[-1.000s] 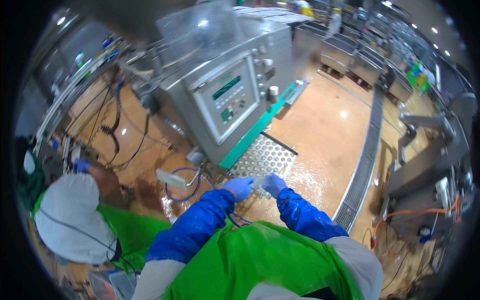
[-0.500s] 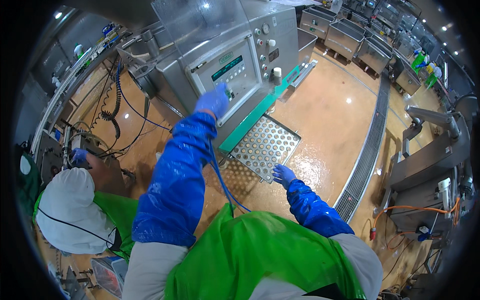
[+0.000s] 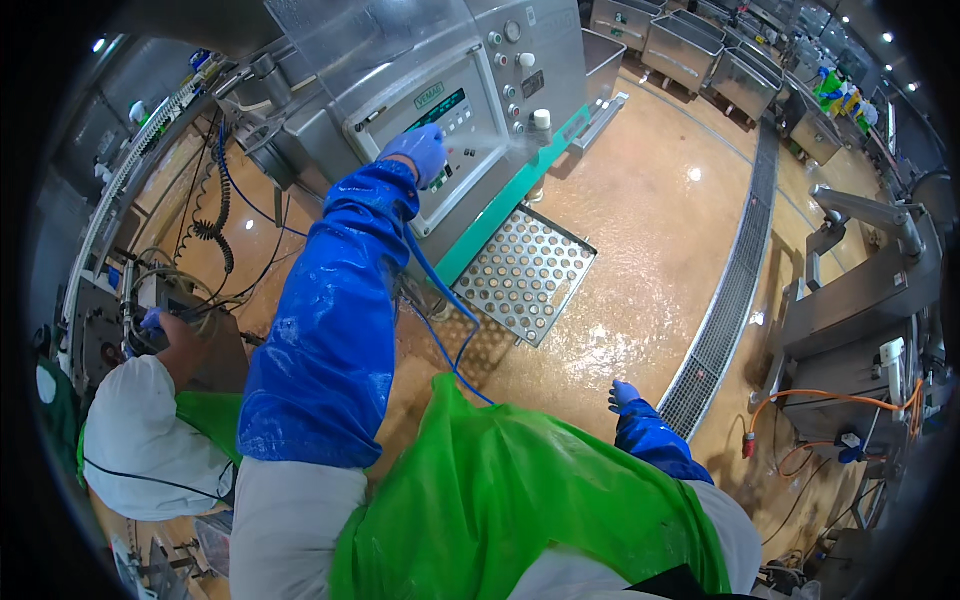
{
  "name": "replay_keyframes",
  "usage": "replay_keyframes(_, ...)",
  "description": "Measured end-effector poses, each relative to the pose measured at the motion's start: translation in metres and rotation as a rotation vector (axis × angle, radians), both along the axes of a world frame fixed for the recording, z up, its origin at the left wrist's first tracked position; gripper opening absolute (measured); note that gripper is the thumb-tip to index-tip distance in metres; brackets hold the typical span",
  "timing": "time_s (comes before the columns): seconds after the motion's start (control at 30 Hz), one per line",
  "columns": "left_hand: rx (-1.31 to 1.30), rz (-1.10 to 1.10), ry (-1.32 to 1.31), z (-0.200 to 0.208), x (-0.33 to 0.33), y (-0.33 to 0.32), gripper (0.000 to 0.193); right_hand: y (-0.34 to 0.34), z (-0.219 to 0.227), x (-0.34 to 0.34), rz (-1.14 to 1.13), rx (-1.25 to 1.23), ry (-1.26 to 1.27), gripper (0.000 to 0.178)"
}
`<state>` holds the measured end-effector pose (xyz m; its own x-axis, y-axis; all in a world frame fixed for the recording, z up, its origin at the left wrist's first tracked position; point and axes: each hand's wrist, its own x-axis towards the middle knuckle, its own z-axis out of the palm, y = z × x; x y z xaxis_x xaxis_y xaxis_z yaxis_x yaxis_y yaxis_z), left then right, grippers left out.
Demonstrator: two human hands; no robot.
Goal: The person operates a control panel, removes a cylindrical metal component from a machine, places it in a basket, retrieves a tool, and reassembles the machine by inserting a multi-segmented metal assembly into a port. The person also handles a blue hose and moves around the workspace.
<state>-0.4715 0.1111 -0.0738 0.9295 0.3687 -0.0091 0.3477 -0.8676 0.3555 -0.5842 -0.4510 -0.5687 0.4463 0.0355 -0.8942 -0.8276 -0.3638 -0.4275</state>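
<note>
My left hand [image 3: 424, 152], in a purple-blue glove, is closed in front of the control panel [image 3: 470, 120] of a large steel machine. A pale fan of water spreads rightward from it across the panel. Whatever the water comes from is mostly hidden by my fingers; it appears to be a spray gun on the blue hose [image 3: 462, 345] that hangs below my sleeve. My right hand [image 3: 623, 394], gloved too, hangs over the wet floor with fingers apart and nothing in it. Below the panel sits a perforated metal step [image 3: 530, 265], beside a green edge strip [image 3: 510, 205].
At the left a co-worker in white and green [image 3: 160, 435] bends over other equipment. A floor drain grate [image 3: 735, 290] runs along the right. Steel tubs [image 3: 682, 55] stand at the back, and a steel machine [image 3: 850, 330] with an orange cable [image 3: 830, 394] at the right.
My left hand has shifted slightly left and up along the panel, and the water fan now shows. My right hand has moved right and down, away from the metal step.
</note>
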Motion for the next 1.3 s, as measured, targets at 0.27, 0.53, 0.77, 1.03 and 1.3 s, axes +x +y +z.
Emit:
replay_keyframes(0.27, 0.060, 0.083, 0.031, -0.047, -0.008, 0.041, 0.036, -0.018, -0.014, -0.018, -0.091, -0.045, 0.031, 0.047)
replay_keyframes(0.53, -0.092, 0.149, 0.010, -0.055, -0.030, 0.036, 0.037, 0.106, 0.039, 0.033, 0.482, -0.127, -0.774, 0.052)
replay_keyframes(0.77, -0.048, 0.069, 0.001, -0.078, -0.023, 0.052, 0.036, 0.353, 0.212, 0.110, 0.713, 0.322, -1.165, 0.066)
replay_keyframes(1.03, -0.119, 0.101, 0.051, -0.070, -0.024, 0.064, 0.039, 0.576, 0.175, 0.215, 0.314, 0.388, -1.238, 0.068)
replay_keyframes(1.3, -0.051, 0.097, 0.084, -0.084, -0.011, 0.080, 0.038, 0.624, 0.151, 0.245, 0.064, 0.080, -1.439, 0.048)
